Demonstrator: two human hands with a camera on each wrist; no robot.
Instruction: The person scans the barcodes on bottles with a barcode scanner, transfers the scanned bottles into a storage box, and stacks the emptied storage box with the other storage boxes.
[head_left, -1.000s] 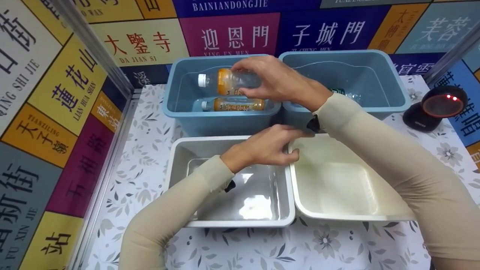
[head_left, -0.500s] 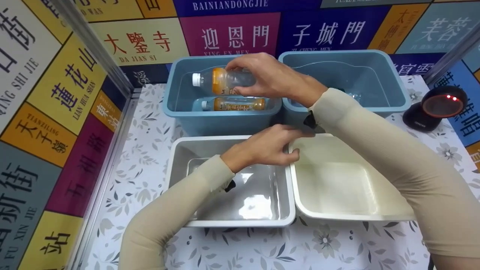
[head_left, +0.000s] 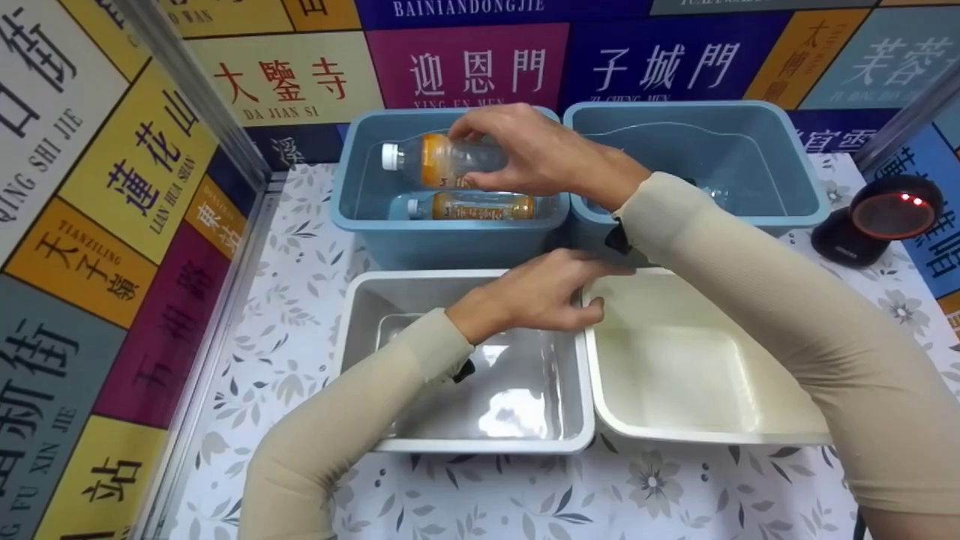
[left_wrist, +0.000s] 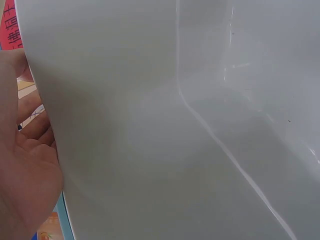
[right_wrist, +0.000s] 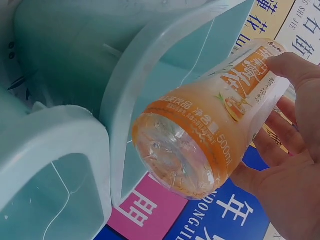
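Note:
My right hand grips a clear plastic drink bottle with an orange label and white cap. It lies on its side, cap to the left, above the left blue bin. In the right wrist view the bottle shows its bottom and printed label, with thumb and fingers around it. A second orange-labelled bottle lies inside that bin. My left hand rests, fingers loosely extended, over the rim between the grey bin and the cream bin. In the left wrist view the left hand is beside the bin wall.
The right blue bin has a clear bottle inside, mostly hidden by my right arm. A black device with red lights stands to its right. Printed panels close off the back and left. A floral cloth covers the table.
My right hand has moved a little to the left with the bottle, over the left blue bin. The left hand has stayed in place at the rim.

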